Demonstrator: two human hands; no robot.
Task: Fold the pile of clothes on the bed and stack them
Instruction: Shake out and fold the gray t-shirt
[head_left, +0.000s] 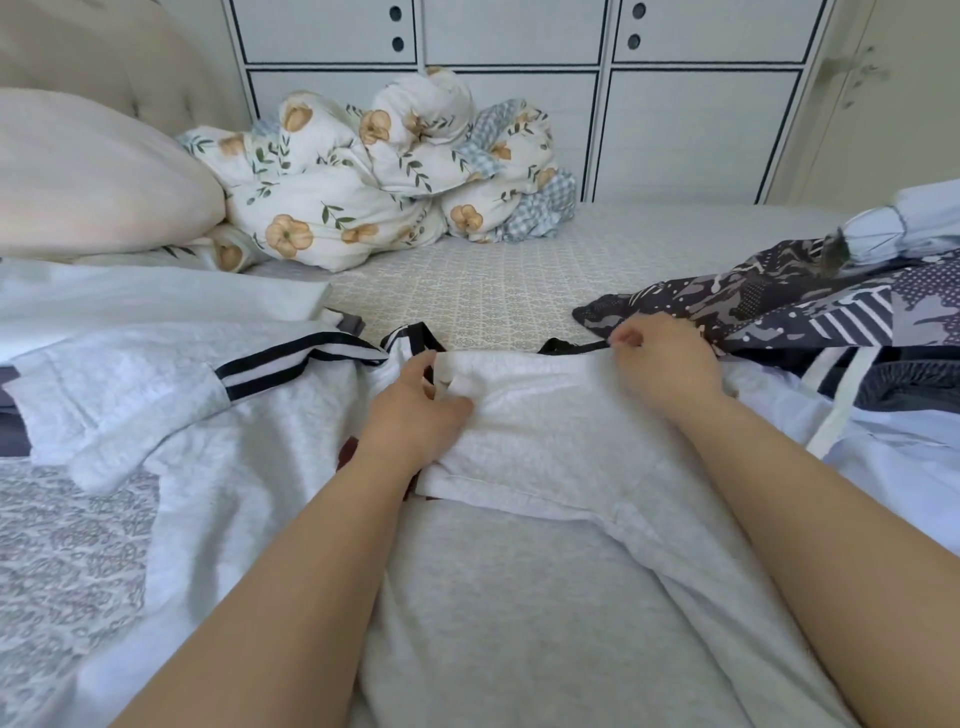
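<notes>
Pinching the folded top edge of the light grey marl knit shirt with black-striped collar (519, 571), my left hand (415, 415) and right hand (667, 364) curl their fingers (623, 339) on it. Its long axis runs toward me along the grey patterned bed (467, 275); white panelled cupboards (519, 52) stand behind.

A floral duvet (379, 171) with orange flowers and green leaves lies bunched at the far side of the bed (467, 275), showing a blue checked lining. A cream pillow (88, 171) leans beside it on the left, against a padded beige headboard (114, 57). Behind stands a white wardrobe (519, 57) with dark-edged panels and round finger holes in its doors.
</notes>
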